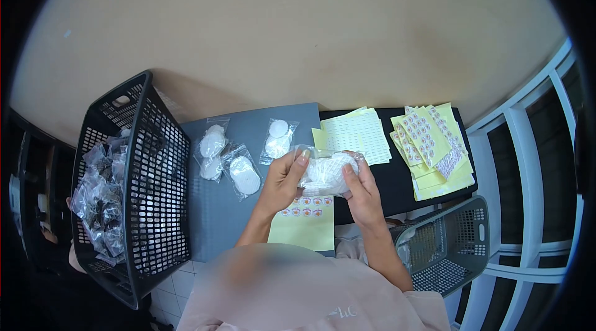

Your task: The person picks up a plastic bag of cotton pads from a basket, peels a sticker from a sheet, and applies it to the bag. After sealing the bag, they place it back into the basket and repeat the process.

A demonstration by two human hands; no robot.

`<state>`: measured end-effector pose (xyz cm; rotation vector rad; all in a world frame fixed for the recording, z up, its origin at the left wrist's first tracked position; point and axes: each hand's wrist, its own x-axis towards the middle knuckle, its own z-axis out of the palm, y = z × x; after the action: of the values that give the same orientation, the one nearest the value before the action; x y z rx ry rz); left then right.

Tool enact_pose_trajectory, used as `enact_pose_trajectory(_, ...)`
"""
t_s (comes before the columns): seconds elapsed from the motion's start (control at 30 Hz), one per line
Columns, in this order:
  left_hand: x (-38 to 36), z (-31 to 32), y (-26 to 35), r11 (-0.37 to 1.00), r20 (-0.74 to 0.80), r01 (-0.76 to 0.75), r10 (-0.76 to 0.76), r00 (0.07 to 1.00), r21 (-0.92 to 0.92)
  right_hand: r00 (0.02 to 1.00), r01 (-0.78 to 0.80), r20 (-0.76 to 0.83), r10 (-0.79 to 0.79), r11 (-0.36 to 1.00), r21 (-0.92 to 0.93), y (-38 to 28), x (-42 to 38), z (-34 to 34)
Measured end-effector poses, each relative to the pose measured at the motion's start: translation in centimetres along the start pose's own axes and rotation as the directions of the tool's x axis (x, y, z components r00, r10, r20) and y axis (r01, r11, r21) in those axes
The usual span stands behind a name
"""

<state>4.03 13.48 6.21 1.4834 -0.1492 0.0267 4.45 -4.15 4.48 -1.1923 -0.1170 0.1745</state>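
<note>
Both hands hold one clear plastic bag (326, 173) with white round pads in it, above the front of the table. My left hand (284, 183) grips the bag's left end, thumb and fingers pressed together. Around its right end my right hand (362, 191) is closed, the thumb on top. Below them lies a yellow sticker sheet (302, 232) with rows of small round prints, partly hidden by the hands. Left of my left hand, bagged white pads (244, 175) rest on the grey mat (214, 219), beside more bags (277, 138) of the same kind.
A tall dark basket (158, 188) with many small plastic bags (102, 201) stands at the left. Label sheets (354, 138) and stacked yellow sticker sheets (428, 145) lie on the black cloth (388, 191). A second basket (444, 247) is at the lower right. Part of another person (74, 256) shows far left.
</note>
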Motion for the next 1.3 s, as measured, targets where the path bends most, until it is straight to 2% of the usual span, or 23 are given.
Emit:
enact_pose_trajectory(0.07,-0.3,-0.2,0.1,1.000,0.002,-0.002,0.002,1.000,0.005,0.984,-0.138,0.123,0.125,0.986,0.098,-0.4,-0.4,-0.6)
enact_pose_trajectory(0.1,-0.3,-0.3,-0.2,0.996,-0.025,-0.064,0.066,0.998,0.055,0.985,-0.135,0.123,0.123,0.986,0.096,-0.7,-0.6,-0.3)
enact_pose_trajectory(0.13,-0.4,-0.5,-0.4,0.987,-0.049,-0.122,0.128,0.991,0.108,0.988,-0.140,0.094,0.125,0.975,0.171,-1.0,-0.8,0.4)
enact_pose_trajectory(0.17,-0.5,0.0,-0.3,0.987,-0.049,-0.122,0.128,0.991,0.108,0.989,-0.142,0.065,0.129,0.959,0.247,-1.1,-1.0,1.0)
enact_pose_trajectory(0.2,-0.6,0.8,-0.2,0.978,-0.126,-0.164,0.180,0.976,0.126,0.990,-0.140,0.065,0.128,0.959,0.248,-0.7,-1.0,1.3)
enact_pose_trajectory(0.23,-0.9,1.2,-0.2,0.968,-0.201,-0.202,0.229,0.952,0.147,0.996,-0.087,0.037,0.082,0.985,0.151,-0.1,-1.0,1.6)
enact_pose_trajectory(0.27,-1.1,0.9,-0.5,0.968,-0.198,-0.201,0.228,0.953,0.148,0.999,-0.035,0.012,0.034,0.998,0.050,0.1,-1.0,1.8)
enact_pose_trajectory(0.33,-1.5,-0.2,-1.3,0.986,-0.101,-0.163,0.165,0.981,0.030,0.996,-0.077,0.051,0.072,0.990,0.114,-1.1,-1.2,1.7)
enact_pose_trajectory(0.43,-1.9,-0.8,-1.5,0.987,-0.137,-0.152,0.143,0.980,-0.051,0.984,-0.133,0.138,0.114,0.982,0.138,-1.6,-1.1,1.7)
enact_pose_trajectory(0.5,-2.3,0.4,-0.7,0.987,-0.150,-0.159,0.154,0.977,-0.024,0.995,-0.024,0.093,0.022,0.999,0.028,-0.6,-1.4,2.3)
enact_pose_trajectory(0.63,-1.9,-0.6,-1.5,0.988,-0.118,-0.107,0.120,0.986,0.109,0.983,-0.124,0.144,0.112,0.989,0.083,-0.8,-2.1,0.7)
enact_pose_trajectory(0.7,-1.6,-0.7,-1.7,0.981,-0.127,-0.120,0.139,0.982,0.151,0.971,-0.073,0.227,0.081,0.996,-0.045,-0.5,-2.2,0.4)
enact_pose_trajectory(0.73,-2.0,-0.2,-1.8,0.982,-0.125,-0.113,0.133,0.983,0.153,0.971,-0.078,0.224,0.085,0.996,-0.041,-0.7,-2.3,0.6)
enact_pose_trajectory(0.8,-2.4,0.9,-2.0,0.983,-0.148,-0.167,0.176,0.973,0.071,0.984,0.018,0.178,0.021,0.977,-0.212,-1.3,-2.2,1.2)
enact_pose_trajectory(0.93,-2.8,0.2,-2.0,0.995,-0.206,-0.036,0.054,0.977,0.089,0.979,0.031,0.200,0.026,0.959,-0.280,-1.1,-2.8,2.0)
enact_pose_trajectory(1.0,-3.0,0.6,-1.9,0.996,-0.249,-0.071,0.084,0.965,0.063,0.972,0.085,0.236,0.001,0.932,-0.352,-1.1,-3.2,2.8)
enact_pose_trajectory(1.07,-3.1,1.0,-1.6,0.993,-0.299,-0.115,0.122,0.947,0.039,0.976,0.120,0.215,-0.044,0.928,-0.353,-0.2,-3.0,2.7)
enact_pose_trajectory(1.13,-3.2,1.1,-1.3,0.966,-0.304,-0.101,0.173,0.937,0.238,0.979,0.071,0.202,-0.004,0.944,-0.323,0.4,-3.0,2.4)
enact_pose_trajectory(1.17,-3.3,1.0,-1.3,0.966,-0.310,-0.094,0.169,0.936,0.241,0.979,0.065,0.206,0.002,0.945,-0.320,0.5,-3.5,2.8)
enact_pose_trajectory(1.23,-2.8,0.8,-1.2,0.990,-0.393,0.001,0.055,0.918,0.141,0.938,-0.013,0.341,0.060,0.990,-0.138,0.5,-4.2,3.9)
enact_pose_trajectory(1.3,-3.2,1.2,-1.1,0.988,-0.383,-0.007,0.068,0.921,0.157,0.938,-0.070,0.331,0.101,0.992,-0.103,0.3,-3.7,3.2)
